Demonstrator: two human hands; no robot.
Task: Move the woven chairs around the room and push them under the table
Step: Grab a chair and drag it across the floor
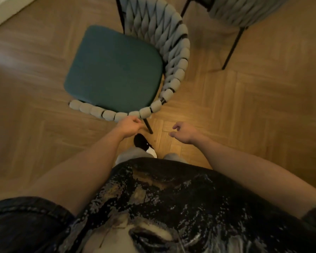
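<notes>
the wooden floor (244, 106) fills most of the view, and no tabletop can be seen anywhere on it. two woven chairs are counted. the near chair (115, 68) is seen whole from above, with one green seat cushion (113, 70) and a thick grey woven back (173, 52) that curls round it; it is stood on the floor just in front of the person. of the second chair (243, 10) only a part is shown, at the top right, well apart from the hands. two thin black legs are seen under that one, and one black leg (147, 126) is seen under the near one. one foot in a dark sock (141, 141) is seen below that leg. two hands are counted. the left hand (128, 126) is loosely curled just beside the woven rim, and whether the rim is touched cannot be told. the right hand (183, 131) is held over the bare floor, fingers loosely bent, with nothing in it. the near chair seems about to be taken hold of. next, the rim should be gripped with both hands, and the tabletop must be found.
</notes>
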